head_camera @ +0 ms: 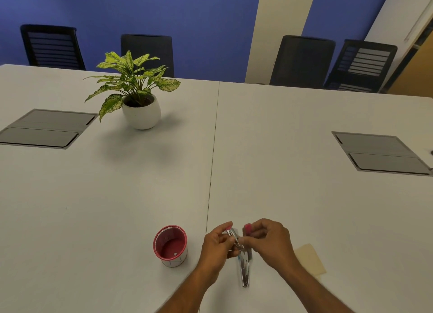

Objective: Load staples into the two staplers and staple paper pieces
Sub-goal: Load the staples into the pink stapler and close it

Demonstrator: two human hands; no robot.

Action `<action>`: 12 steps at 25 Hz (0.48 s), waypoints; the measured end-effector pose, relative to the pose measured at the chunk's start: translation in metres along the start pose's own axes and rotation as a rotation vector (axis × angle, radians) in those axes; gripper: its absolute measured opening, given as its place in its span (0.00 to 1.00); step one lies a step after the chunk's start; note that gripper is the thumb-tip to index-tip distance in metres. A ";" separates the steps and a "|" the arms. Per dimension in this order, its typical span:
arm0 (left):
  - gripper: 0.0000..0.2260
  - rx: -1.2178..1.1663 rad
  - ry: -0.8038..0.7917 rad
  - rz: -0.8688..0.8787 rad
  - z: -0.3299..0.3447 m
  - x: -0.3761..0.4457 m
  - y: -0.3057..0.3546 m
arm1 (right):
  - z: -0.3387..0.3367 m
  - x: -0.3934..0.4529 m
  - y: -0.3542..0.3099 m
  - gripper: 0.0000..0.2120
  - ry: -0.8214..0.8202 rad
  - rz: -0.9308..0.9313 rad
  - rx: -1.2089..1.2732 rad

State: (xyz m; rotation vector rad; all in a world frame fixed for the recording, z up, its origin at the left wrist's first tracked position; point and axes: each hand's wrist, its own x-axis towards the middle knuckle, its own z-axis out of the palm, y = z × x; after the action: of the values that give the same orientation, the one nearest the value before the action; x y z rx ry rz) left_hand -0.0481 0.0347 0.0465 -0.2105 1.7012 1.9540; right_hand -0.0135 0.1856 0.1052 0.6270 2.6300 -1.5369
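Near the table's front edge, my left hand (216, 244) and my right hand (269, 242) meet over a small metal stapler (244, 269) whose silver body points toward me. My left fingers pinch its upper metal part. My right fingers grip its pink end, swung open away from the silver base. Whether staples lie inside is hidden by my fingers. A pale yellow paper piece (310, 258) lies flat on the table just right of my right hand. I see only one stapler.
A red mesh cup (170, 244) stands left of my left hand, with one tiny white item inside. A potted plant (140, 101) sits far back left. Two grey cable hatches (46, 128) (384, 153) are set into the white table (117, 207). Chairs line the far side.
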 end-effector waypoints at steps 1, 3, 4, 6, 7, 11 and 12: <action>0.15 0.024 -0.022 0.015 0.004 -0.002 0.002 | 0.002 0.000 0.001 0.13 0.001 0.000 -0.004; 0.12 0.003 -0.024 0.016 0.011 -0.006 0.005 | 0.005 -0.002 0.004 0.11 0.008 -0.010 0.006; 0.15 -0.016 -0.009 0.006 0.014 -0.007 0.006 | 0.007 -0.003 0.004 0.09 0.009 -0.022 0.017; 0.22 -0.053 0.047 -0.009 0.021 -0.008 0.007 | 0.010 -0.007 0.002 0.07 0.001 -0.057 0.040; 0.26 -0.074 0.083 -0.010 0.025 -0.008 0.007 | 0.012 -0.009 0.001 0.08 -0.005 -0.076 0.044; 0.32 -0.111 0.240 0.025 0.035 -0.006 0.006 | 0.022 -0.017 -0.003 0.19 -0.030 -0.146 0.041; 0.33 -0.127 0.264 0.031 0.036 -0.005 0.006 | 0.024 -0.019 -0.002 0.19 -0.037 -0.144 0.042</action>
State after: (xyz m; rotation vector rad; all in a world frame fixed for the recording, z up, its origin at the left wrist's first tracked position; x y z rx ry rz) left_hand -0.0385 0.0673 0.0608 -0.5114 1.7492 2.1364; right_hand -0.0011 0.1585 0.0992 0.4143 2.6748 -1.6279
